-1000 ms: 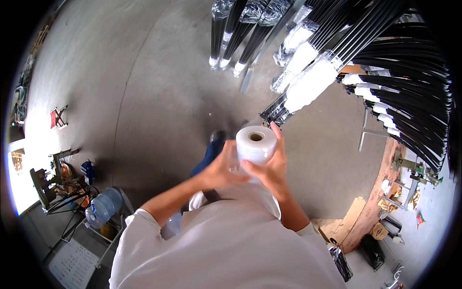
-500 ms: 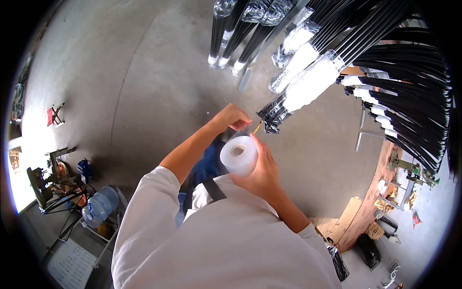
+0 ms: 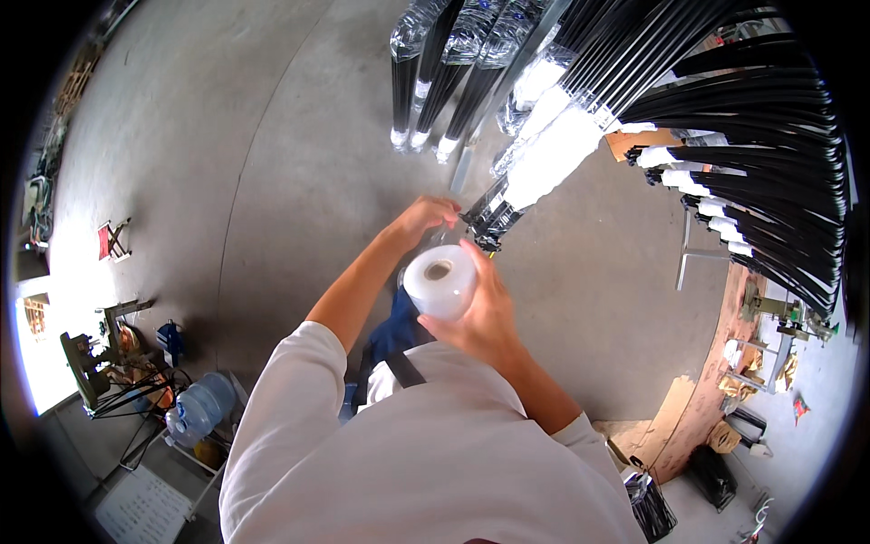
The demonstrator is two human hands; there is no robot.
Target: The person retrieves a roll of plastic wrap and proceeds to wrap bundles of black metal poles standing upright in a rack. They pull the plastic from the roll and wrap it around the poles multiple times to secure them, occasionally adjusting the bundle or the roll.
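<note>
A roll of clear wrap (image 3: 440, 281) is gripped in the right hand (image 3: 480, 313), mid-frame; film is pinched by the left hand (image 3: 426, 216) at the black rod bundle's end (image 3: 489, 216). Wrapping looks underway; next, tension is needed around the bundle.

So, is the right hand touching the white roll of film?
Touching. The head view shows the right hand cupping the white roll of film from below, with the thumb lying against its side.
</note>
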